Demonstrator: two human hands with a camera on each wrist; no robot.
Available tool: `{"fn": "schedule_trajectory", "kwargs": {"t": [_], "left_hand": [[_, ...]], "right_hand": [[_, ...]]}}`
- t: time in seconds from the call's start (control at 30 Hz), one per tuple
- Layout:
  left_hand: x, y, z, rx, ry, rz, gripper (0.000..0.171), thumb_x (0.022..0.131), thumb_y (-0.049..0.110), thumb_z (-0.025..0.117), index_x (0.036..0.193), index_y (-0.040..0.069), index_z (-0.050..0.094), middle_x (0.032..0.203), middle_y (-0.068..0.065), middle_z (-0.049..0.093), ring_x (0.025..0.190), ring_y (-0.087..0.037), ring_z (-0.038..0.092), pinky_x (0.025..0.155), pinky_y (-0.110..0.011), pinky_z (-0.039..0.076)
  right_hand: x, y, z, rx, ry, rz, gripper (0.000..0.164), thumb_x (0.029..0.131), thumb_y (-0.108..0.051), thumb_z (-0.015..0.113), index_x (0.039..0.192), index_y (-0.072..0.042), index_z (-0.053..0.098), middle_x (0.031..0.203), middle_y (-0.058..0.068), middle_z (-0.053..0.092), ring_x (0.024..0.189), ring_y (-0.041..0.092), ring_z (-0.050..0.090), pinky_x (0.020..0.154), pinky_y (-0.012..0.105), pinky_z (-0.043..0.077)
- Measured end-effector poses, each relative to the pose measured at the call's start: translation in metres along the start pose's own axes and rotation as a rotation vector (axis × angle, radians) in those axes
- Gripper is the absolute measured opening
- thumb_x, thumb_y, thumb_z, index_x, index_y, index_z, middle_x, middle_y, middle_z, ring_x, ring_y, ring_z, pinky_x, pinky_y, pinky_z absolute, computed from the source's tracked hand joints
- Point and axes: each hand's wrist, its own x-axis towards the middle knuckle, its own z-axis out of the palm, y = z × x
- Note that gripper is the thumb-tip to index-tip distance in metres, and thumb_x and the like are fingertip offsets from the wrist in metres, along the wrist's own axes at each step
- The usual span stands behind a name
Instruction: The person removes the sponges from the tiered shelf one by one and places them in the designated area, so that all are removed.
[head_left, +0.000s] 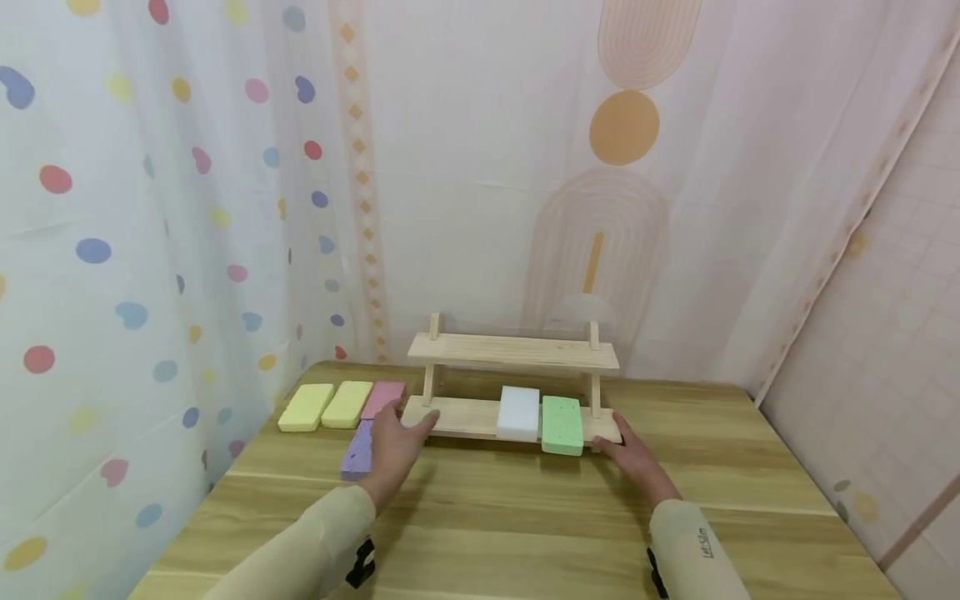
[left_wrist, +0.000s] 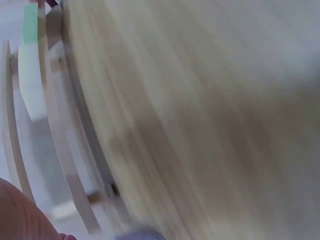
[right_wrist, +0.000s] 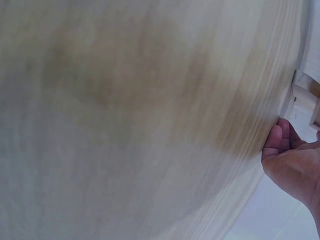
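A two-tier wooden shelf [head_left: 510, 352] stands on the table, its lower board [head_left: 461, 417] nearer to me. My left hand [head_left: 395, 450] grips the left end of that board, thumb lying over its top. At the opposite end my right hand [head_left: 633, 458] holds the board, with thumb in front and fingers round the side. A white sponge block [head_left: 518, 414] and a green sponge block [head_left: 562, 427] lean on the lower board, right of its middle. The green one reaches past the front edge. Beside my left hand lie a pink sponge [head_left: 384, 395] and a partly covered purple sponge [head_left: 357, 452].
Two yellow sponges [head_left: 347, 405] lie on the wood-grain table [head_left: 525, 525] at the far left. A patterned curtain [head_left: 465, 208] hangs behind the table, and a dotted curtain [head_left: 135, 275] runs along the left side.
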Motion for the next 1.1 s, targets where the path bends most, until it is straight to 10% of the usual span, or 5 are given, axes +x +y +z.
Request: {"fn": "schedule_trajectory", "kwargs": {"t": [0.6, 1.1], "left_hand": [[-0.022, 0.046, 0.088, -0.114, -0.023, -0.013, 0.082, 0.085, 0.042, 0.077, 0.145, 0.001, 0.04, 0.133, -0.02, 0.046, 0.121, -0.036, 0.044, 0.098, -0.054, 0.039], [-0.047, 0.051, 0.14, 0.071, 0.053, 0.037, 0.087, 0.074, 0.046, 0.084, 0.136, -0.004, 0.048, 0.126, -0.023, 0.05, 0.115, -0.039, 0.047, 0.095, -0.054, 0.041]], "right_hand": [[-0.002, -0.001, 0.001, 0.017, 0.019, -0.011, 0.082, 0.103, -0.041, 0.05, 0.159, -0.005, 0.004, 0.16, 0.029, 0.006, 0.144, 0.05, 0.007, 0.112, 0.066, 0.011], [0.001, -0.001, 0.003, 0.043, 0.041, 0.011, 0.082, 0.102, -0.039, 0.052, 0.159, -0.006, 0.005, 0.159, 0.03, 0.01, 0.144, 0.051, 0.009, 0.112, 0.066, 0.014]]}}
